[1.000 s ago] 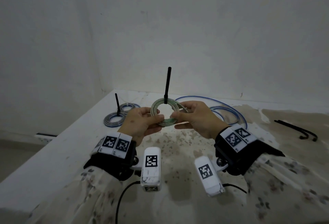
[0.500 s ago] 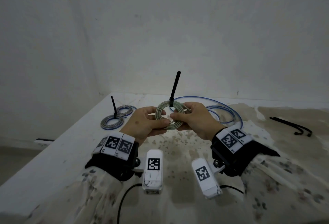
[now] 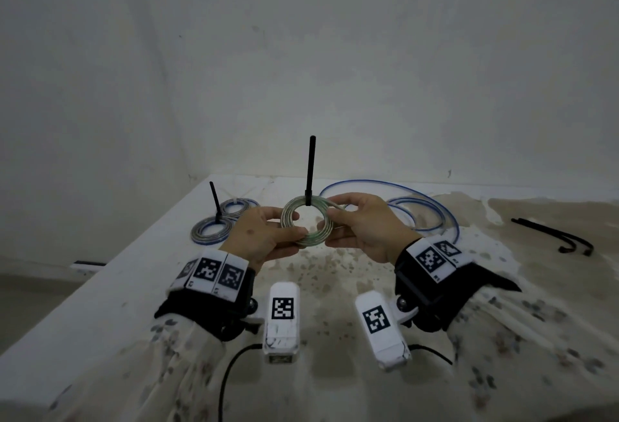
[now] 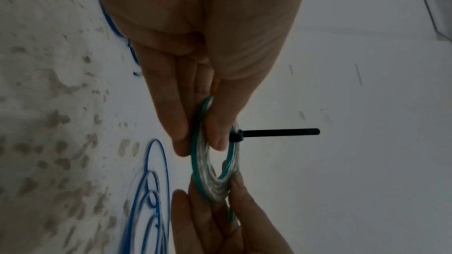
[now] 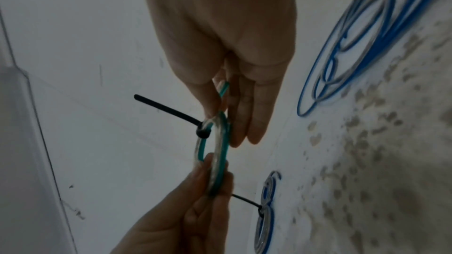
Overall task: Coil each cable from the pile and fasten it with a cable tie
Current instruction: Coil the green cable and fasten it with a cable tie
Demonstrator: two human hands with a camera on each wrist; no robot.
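A small coil of green and clear cable (image 3: 306, 224) is held up over the table between both hands. My left hand (image 3: 268, 237) pinches its left side between thumb and fingers, and my right hand (image 3: 361, 230) pinches its right side. A black cable tie (image 3: 310, 170) is fastened round the top of the coil, its tail pointing straight up. The left wrist view shows the coil (image 4: 212, 161) edge-on with the tie (image 4: 278, 132) sticking out sideways. In the right wrist view a loose green cable end (image 5: 223, 89) pokes out by my right fingers.
Two tied blue and grey coils (image 3: 212, 232) lie at the table's far left, one with a black tie tail (image 3: 215, 202) standing up. A loose blue cable (image 3: 418, 210) sprawls behind my right hand. Spare black ties (image 3: 552, 237) lie at the far right. Walls close the back and left.
The coil and both hands have stayed together while the view shifted slightly. The tie's tail went from leaning right to standing straight up. Both grips are unchanged.
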